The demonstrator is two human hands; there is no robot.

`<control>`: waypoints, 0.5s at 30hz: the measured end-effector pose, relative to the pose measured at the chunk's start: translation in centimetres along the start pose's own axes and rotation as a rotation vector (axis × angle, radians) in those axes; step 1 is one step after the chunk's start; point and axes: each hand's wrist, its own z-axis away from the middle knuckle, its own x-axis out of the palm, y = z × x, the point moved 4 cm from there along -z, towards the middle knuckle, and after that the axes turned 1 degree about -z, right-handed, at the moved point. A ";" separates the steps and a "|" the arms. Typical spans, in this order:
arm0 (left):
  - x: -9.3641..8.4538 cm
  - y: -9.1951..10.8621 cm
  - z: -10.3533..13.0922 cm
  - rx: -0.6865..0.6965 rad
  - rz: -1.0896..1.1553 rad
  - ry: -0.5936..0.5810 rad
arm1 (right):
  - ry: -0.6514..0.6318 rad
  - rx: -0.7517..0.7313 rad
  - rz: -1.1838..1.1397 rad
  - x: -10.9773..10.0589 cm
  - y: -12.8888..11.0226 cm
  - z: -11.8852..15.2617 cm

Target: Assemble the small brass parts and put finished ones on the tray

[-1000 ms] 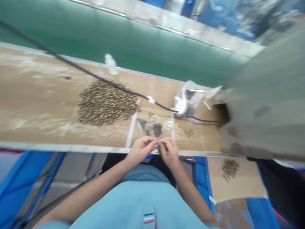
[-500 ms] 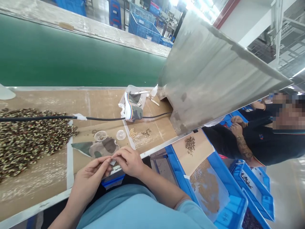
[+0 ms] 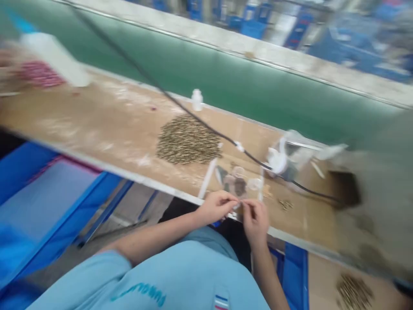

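Observation:
My left hand (image 3: 217, 207) and my right hand (image 3: 256, 218) meet at the fingertips above the near edge of the cardboard-topped bench. Both are pinched closed; whatever sits between the fingers is too small and blurred to make out. Just behind them lies a camouflage cloth (image 3: 239, 186) with a small clear lid (image 3: 254, 184) to its right. A few tan beads (image 3: 267, 192) and a little cluster of dark-and-gold pieces (image 3: 285, 204) are scattered right of my right hand. A large heap of small dark-and-pale pieces (image 3: 189, 140) spreads to the left.
A black cable (image 3: 206, 125) crosses over the bench. A white bottle (image 3: 197, 100) stands at its far edge, beside the green belt (image 3: 258, 103). Blue bins (image 3: 64, 219) stand below on the left. At right rises a grey metal panel (image 3: 387, 185); pink pieces (image 3: 40, 74) lie far left.
My view has swung to the left, so the whole heap, the white bottle and the left bins now show, while the co-worker at right is out of sight. Both hands keep their fingertip pinch.

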 end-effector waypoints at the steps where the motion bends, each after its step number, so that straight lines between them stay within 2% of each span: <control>1: -0.3 0.1 -0.1 0.051 -0.014 -0.015 | 0.005 -0.011 0.025 0.0 0.3 -0.2; 3: -1.8 0.9 -0.2 0.219 -0.104 0.047 | 0.019 -0.026 0.048 0.1 0.6 -0.5; 6: -5.2 2.4 0.4 0.411 -0.360 0.210 | 0.023 -0.049 0.055 -0.1 0.3 -0.5; 8: -8.1 3.1 0.5 0.415 -0.531 0.361 | 0.024 -0.038 0.058 -0.2 0.0 -0.4; 10: -10.8 3.5 0.2 0.357 -0.662 0.497 | 0.029 -0.018 0.068 -0.2 0.0 -0.4; 12: -12.4 3.9 -0.5 0.312 -0.767 0.533 | 0.035 -0.003 0.081 -0.1 0.0 -0.4; 15: -12.7 4.3 -1.6 0.286 -0.873 0.508 | 0.035 0.024 0.082 0.0 0.2 -0.4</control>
